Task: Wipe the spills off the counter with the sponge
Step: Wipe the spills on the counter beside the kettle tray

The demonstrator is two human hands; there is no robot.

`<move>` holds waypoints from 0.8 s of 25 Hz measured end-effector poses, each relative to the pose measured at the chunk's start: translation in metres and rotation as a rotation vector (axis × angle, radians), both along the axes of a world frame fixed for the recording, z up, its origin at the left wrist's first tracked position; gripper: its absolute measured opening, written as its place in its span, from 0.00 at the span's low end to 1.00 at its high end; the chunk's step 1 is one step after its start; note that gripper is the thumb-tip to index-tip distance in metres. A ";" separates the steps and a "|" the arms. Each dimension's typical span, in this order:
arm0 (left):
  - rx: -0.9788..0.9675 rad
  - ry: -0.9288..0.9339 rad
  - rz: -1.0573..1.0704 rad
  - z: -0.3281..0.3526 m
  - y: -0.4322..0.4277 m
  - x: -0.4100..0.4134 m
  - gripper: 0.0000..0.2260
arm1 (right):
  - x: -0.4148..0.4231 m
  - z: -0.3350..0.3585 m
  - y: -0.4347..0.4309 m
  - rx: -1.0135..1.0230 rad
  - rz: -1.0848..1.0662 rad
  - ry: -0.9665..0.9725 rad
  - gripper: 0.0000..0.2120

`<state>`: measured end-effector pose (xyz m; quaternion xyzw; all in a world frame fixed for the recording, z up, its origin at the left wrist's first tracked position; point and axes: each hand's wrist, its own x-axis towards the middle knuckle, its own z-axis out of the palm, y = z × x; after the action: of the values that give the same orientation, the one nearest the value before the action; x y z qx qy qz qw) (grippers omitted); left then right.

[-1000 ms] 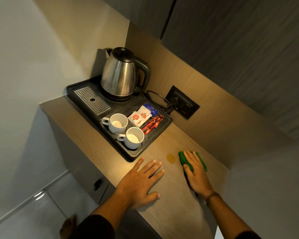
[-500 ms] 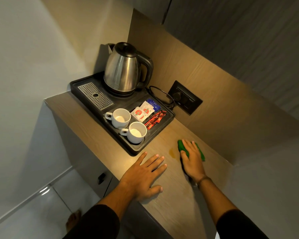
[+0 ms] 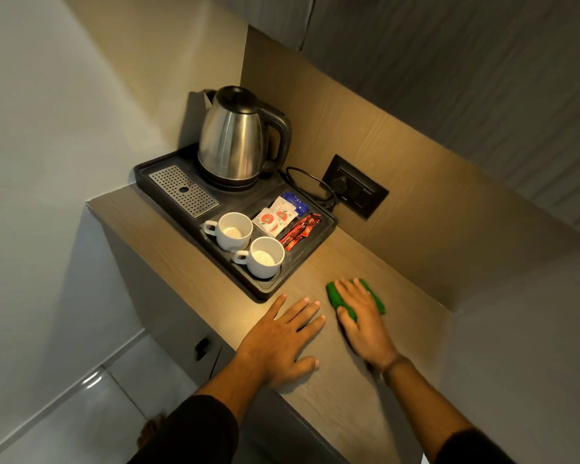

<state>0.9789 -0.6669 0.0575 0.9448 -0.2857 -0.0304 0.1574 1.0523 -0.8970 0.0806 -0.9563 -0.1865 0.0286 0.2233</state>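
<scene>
A green sponge (image 3: 335, 296) lies flat on the wooden counter (image 3: 168, 242), to the right of the black tray. My right hand (image 3: 364, 321) presses down on it, fingers spread over its top, so most of the sponge is covered. My left hand (image 3: 282, 339) rests flat on the counter just left of the sponge, palm down, fingers apart, holding nothing. No brown spill shows beside the sponge now; the spot where it lay is under the sponge and hand.
A black tray (image 3: 265, 291) holds a steel kettle (image 3: 235, 142), two white cups (image 3: 265, 256), sachets (image 3: 278, 217) and a drip grille (image 3: 183, 190). A wall socket (image 3: 357, 187) with the kettle cord sits behind. A back wall bounds the counter on the right.
My right hand has slid the sponge left over the small brown spill, which is no longer visible. My left hand stays flat in place. The camera has tilted slightly.
</scene>
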 end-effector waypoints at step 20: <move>-0.038 -0.039 -0.016 -0.011 0.001 0.004 0.35 | -0.042 0.010 -0.025 -0.001 -0.357 -0.010 0.25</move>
<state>0.9832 -0.6654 0.0465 0.9397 -0.2970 -0.0077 0.1696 1.0104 -0.9216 0.0902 -0.9745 -0.0149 -0.0163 0.2233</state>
